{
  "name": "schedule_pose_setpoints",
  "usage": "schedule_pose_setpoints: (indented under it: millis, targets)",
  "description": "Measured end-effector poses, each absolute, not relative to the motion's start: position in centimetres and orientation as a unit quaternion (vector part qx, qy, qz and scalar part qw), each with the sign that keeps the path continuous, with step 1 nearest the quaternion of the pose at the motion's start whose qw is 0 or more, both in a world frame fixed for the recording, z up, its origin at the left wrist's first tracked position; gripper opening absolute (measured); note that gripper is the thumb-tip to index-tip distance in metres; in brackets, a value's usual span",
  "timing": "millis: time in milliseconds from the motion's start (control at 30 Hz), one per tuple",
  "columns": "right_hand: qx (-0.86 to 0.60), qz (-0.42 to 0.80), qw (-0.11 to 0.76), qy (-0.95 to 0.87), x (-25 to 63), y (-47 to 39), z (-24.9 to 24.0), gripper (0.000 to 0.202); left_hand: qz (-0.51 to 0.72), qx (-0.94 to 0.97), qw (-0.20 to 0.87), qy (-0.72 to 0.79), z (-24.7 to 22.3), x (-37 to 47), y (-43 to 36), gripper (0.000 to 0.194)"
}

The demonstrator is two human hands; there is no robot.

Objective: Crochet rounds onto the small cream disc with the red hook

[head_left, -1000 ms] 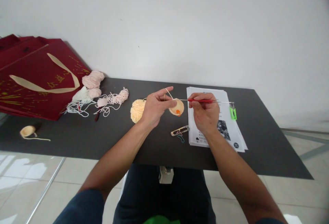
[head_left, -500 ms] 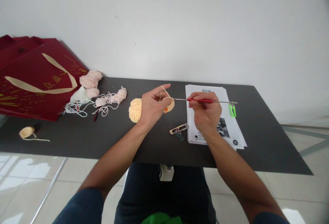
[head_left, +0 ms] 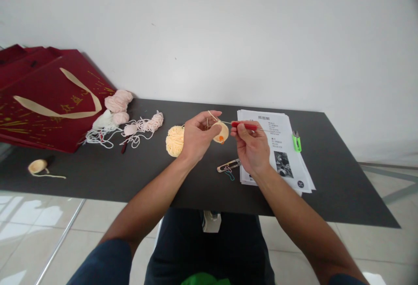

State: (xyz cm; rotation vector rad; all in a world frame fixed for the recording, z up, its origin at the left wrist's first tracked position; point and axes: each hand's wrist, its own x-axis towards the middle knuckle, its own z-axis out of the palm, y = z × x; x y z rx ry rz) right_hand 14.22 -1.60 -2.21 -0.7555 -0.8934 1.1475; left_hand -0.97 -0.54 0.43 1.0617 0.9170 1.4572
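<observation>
My left hand [head_left: 198, 139] pinches a small yellow crocheted piece [head_left: 220, 131] that has an orange marker [head_left: 221, 139] on it. A strand of yellow yarn runs over the raised index finger. My right hand [head_left: 253, 145] is closed around the red handle of a crochet hook [head_left: 244, 125]; the hook's thin metal tip reaches the top edge of the yellow piece. Just left of my left hand lies a yellow ball of yarn [head_left: 175, 141], partly behind the wrist.
Printed sheets [head_left: 284, 145] lie under and beyond my right hand, with green snips [head_left: 296, 141] at their edge. Metal snips [head_left: 227, 165] and stitch markers lie nearer. Pink yarn [head_left: 118, 101], a small crocheted cup [head_left: 37, 166] and red bags [head_left: 42, 97] are leftward.
My right hand has moved left, closer to my left hand, and the hook is tilted differently. More of the yellow piece and its orange marker shows. The whole view has shifted slightly.
</observation>
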Motion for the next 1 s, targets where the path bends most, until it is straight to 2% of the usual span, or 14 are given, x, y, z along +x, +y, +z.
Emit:
schedule_pose_setpoints:
  millis: [167,267,333,400,500,567,633,800,867,1000]
  targets:
    - [-0.321,0.506,0.692,-0.403,14.0,-1.8,-1.5,0.009,0.609,0.465,0.523,0.373,0.6,-1.2,-0.4,0.041]
    - [-0.335,0.458,0.699,-0.436,13.7,-2.3,-1.3,0.009,0.584,0.478,0.535,0.379,0.7,-1.3,-0.3,0.048]
    - [-0.366,0.389,0.700,-0.474,13.6,-2.9,-1.3,0.009,0.584,0.468,0.549,0.373,0.6,-1.3,-0.2,0.049]
    - [-0.399,0.293,0.682,-0.538,13.6,-3.5,-1.6,0.018,0.598,0.435,0.568,0.361,0.6,-1.2,-0.1,0.049]
    - [-0.357,0.145,0.664,-0.641,13.6,-4.0,-2.3,0.034,0.609,0.363,0.617,0.342,0.6,-1.1,-0.1,0.051]
    - [-0.333,0.109,0.655,-0.669,13.6,-4.1,-2.8,0.042,0.599,0.329,0.654,0.323,0.8,-1.2,0.0,0.050]
    - [-0.330,0.155,0.667,-0.650,13.4,-3.9,-3.0,0.039,0.584,0.317,0.682,0.305,1.0,-1.3,0.0,0.047]
    - [-0.316,0.414,0.707,-0.478,13.1,-2.9,-2.3,0.013,0.571,0.330,0.685,0.309,1.2,-1.6,0.0,0.049]
    - [-0.304,0.461,0.714,-0.430,13.3,-2.4,-2.0,0.007,0.571,0.337,0.679,0.316,1.2,-1.6,0.0,0.049]
    - [-0.296,0.476,0.717,-0.415,14.2,-1.8,-1.6,0.010,0.582,0.354,0.660,0.318,1.1,-1.6,0.1,0.049]
